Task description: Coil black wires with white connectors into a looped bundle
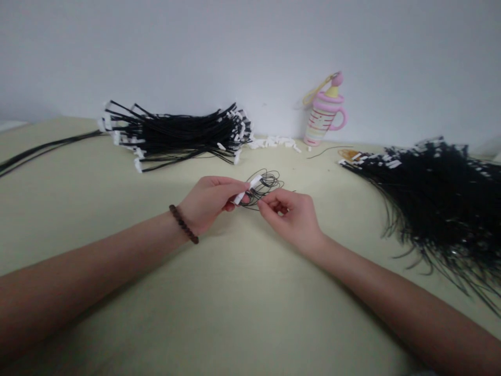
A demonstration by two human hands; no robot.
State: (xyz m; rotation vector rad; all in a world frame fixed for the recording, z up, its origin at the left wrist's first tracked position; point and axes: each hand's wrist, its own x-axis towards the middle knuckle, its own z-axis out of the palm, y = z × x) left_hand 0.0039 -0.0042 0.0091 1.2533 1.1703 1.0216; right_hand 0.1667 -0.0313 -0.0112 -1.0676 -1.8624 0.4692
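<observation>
Between the thumb and fingers of my left hand (211, 201) is a slim white plastic piece (255, 181), held at a slant. A loose coil of thin black wire (274, 180) sits just behind and to the right of it, partly hidden by my fingers. My right hand (291, 214) is closed in a pinch at the near right side of the coil, its fingertips on the wire. Both hands are close together over the middle of the pale table (219, 308). A dark beaded bracelet (183, 224) circles my left wrist.
At the back left lies a bundle of black cables (176, 133) with white ends. Small white pieces (274, 141) are scattered by the wall. A pink striped cup-shaped bottle (323, 117) stands there too. A large pile of black strands (442, 203) covers the right side, beside an amber item (349, 154).
</observation>
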